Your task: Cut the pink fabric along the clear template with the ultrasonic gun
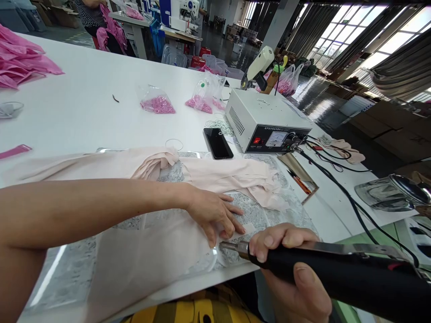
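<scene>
1. The right hand's [305, 282] fingers clamp a black cylindrical tool [357, 278], metal tip [232, 246] above the white bench's [67, 121] near edge.
2. The left hand's [215, 213] spread fingers press thin pale-pink fabric [151, 251] there; smooth cloth, fingertips clear, should serve best.

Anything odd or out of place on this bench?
Minor: a small dark curved scrap lies alone on the white tabletop, like stray debris; thin whitish cord sits tangled beside the black rectangular phone. No spill visible.

Frame chops off the pink cloth pile [23, 60] by the table's [81, 107] far edge, plus the black tool's [353, 276] back end. Lettering [276, 129] on the white box [269, 107]? Kinda tiny, can't read it.
</scene>
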Demonstrator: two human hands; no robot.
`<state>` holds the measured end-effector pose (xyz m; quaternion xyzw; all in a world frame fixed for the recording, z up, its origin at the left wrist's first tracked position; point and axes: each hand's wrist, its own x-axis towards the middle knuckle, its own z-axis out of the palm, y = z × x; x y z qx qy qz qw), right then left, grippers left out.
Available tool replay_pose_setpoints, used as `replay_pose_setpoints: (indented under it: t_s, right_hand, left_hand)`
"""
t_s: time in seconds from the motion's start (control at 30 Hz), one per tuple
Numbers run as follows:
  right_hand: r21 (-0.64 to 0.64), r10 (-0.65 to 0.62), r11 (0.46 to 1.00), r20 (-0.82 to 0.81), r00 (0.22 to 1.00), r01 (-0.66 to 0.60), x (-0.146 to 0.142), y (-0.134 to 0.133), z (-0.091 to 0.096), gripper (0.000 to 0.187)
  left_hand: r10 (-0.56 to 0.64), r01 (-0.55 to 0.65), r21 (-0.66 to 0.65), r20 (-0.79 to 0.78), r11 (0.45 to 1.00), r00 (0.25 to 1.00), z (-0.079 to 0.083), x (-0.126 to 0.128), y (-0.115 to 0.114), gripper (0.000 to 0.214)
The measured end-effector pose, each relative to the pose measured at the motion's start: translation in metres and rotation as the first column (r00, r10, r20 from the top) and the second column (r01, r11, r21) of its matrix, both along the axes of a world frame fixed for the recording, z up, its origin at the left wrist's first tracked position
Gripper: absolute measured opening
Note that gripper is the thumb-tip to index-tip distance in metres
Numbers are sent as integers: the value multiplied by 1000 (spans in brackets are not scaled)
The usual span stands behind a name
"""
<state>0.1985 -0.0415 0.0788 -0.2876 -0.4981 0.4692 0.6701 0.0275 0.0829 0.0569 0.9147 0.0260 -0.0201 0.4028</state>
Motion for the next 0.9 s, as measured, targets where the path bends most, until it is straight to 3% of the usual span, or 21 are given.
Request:
replay_pose_setpoints:
  t_s: [0.2, 0.47, 0.6, 0.67, 0.73, 0.77, 0.83, 0.87, 0.9]
  right_hand:
    - [-2, 3, 1000, -35, 999, -3, -4, 0, 1, 16]
    - [39, 38, 998, 10, 999, -39, -9, -1, -2, 14]
    - [4, -29, 1000, -51, 998, 29, 2, -4, 0, 19]
    - [-16, -106, 994, -81, 991, 105, 12, -3, 1, 19]
    - [-22, -174, 985, -108, 979, 173, 22, 0, 1, 19]
    - [-16, -195, 981, -123, 973, 194, 27, 2, 0, 19]
    - [7, -214, 976, -157, 964, 218, 35, 9, -1, 19]
    - [17, -216, 975, -176, 960, 222, 38, 12, -2, 19]
    - [25, -214, 975, -197, 957, 223, 40, 15, -4, 19]
  left_hand:
    - [-41, 40, 70, 13, 997, 999, -2, -1, 0, 18]
    - [3, -8, 76, 64, 997, 998, -4, 0, -2, 18]
    - [56, -64, 119, 74, 991, 996, 9, -5, -7, 18]
    - [133, -155, 170, 129, 973, 983, 18, -10, -19, 17]
    - [260, -304, 243, 195, 921, 946, 24, -16, -42, 15]
    - [353, -400, 296, 201, 867, 914, 23, -19, -56, 13]
    - [546, -589, 387, 227, 709, 807, 17, -23, -87, 20]
    - [599, -643, 427, 253, 636, 760, 11, -24, -100, 27]
    - [595, -647, 467, 278, 603, 754, 5, -26, -112, 33]
